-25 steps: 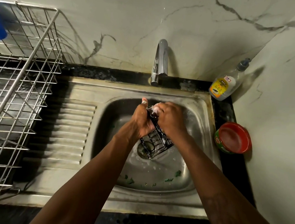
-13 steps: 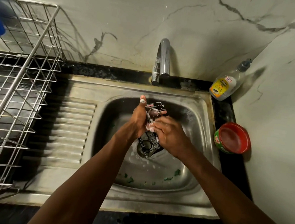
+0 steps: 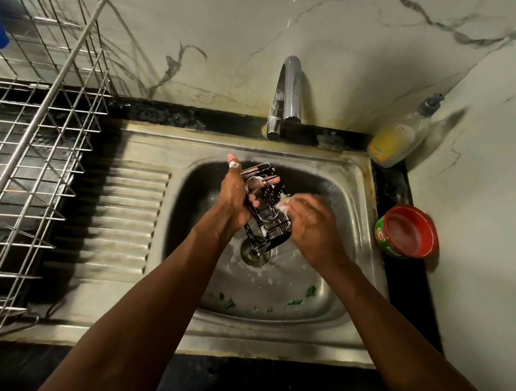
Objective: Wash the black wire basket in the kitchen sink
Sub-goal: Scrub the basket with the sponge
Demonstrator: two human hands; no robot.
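A small black wire basket (image 3: 265,206) is held tilted over the drain of the steel sink (image 3: 361,188). My left hand (image 3: 233,197) grips its left side, thumb up and fingertips showing through the wires. My right hand (image 3: 310,223) is at the basket's right side, fingers curled round a soapy whitish scrubber (image 3: 285,203) pressed against the wires. Foam clings to both hands and to the basket. The basket's lower end is over the drain (image 3: 254,253).
The chrome tap (image 3: 286,98) stands behind the basin, with no water visible. A dish soap bottle (image 3: 398,136) and a red tub of dishwash paste (image 3: 408,231) sit at the right. A steel dish rack (image 3: 28,147) occupies the left counter. Green scraps (image 3: 294,302) lie in the basin.
My right hand has slid from the basket's upper end and front to its right side. The basket now shows more of its top. My left hand keeps its grip.
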